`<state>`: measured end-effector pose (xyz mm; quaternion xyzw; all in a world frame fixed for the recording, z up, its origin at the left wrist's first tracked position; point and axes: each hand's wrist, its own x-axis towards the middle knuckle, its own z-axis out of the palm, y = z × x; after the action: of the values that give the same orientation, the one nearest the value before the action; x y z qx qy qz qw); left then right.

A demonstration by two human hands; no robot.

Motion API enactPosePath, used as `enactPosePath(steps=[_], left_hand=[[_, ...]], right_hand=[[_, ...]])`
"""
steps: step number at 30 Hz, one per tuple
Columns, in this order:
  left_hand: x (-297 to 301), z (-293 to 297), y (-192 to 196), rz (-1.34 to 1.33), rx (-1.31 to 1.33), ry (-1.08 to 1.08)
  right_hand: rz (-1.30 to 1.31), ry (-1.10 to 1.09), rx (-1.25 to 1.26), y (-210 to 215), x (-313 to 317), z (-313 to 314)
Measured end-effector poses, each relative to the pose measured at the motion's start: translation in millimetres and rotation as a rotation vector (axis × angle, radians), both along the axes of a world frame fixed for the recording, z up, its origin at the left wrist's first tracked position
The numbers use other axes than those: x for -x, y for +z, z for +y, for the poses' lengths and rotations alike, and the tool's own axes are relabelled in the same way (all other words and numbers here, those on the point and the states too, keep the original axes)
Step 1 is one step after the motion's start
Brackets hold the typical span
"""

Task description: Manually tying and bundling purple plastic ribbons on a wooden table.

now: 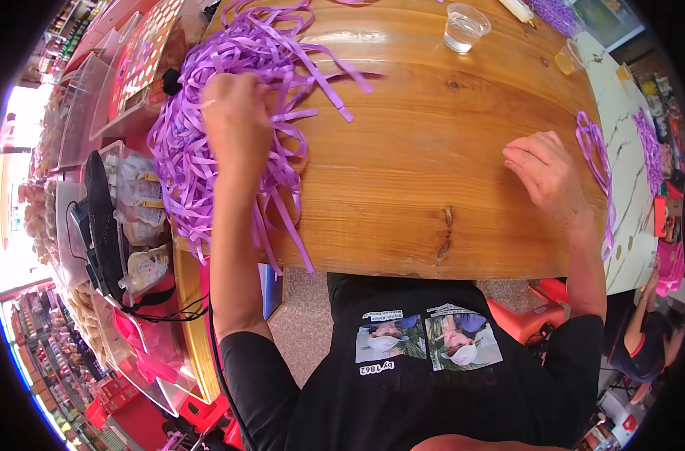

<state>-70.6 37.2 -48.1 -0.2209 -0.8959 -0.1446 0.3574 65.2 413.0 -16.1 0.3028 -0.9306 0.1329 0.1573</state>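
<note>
A big tangled heap of purple ribbons (184,161) lies along the left end of the wooden table, with loose ends spreading to the right and over the front edge. My left hand (237,113) is on or just above the heap; motion blurs its fingers, so what they hold is hidden. Over the right part of the table is my right hand (544,171), its fingers curled and pressed together with no ribbon showing in them. Beyond that hand, a looped bundle of purple ribbon (598,169) hangs over the table's right edge.
A clear plastic cup (465,28) with liquid stands at the far side of the wooden table (387,165). Another cup (569,57) and more purple ribbon (647,150) are toward the right. Plastic bins (143,192) crowd the left side. A person (643,334) is at the far right.
</note>
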Motion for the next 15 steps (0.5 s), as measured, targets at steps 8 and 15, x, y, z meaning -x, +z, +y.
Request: enactPosePath(steps=[8,15], left_hand=[[-45.0,16.6,168.4,0.246,-0.766,0.084],[-93.9,139.3,126.3,-0.583,-0.850,-0.762]], right_hand=[[-0.026,0.069,0.072,0.0,-4.6,-7.3],[-0.038,0.026,0.489,29.0,-11.4,-4.8]])
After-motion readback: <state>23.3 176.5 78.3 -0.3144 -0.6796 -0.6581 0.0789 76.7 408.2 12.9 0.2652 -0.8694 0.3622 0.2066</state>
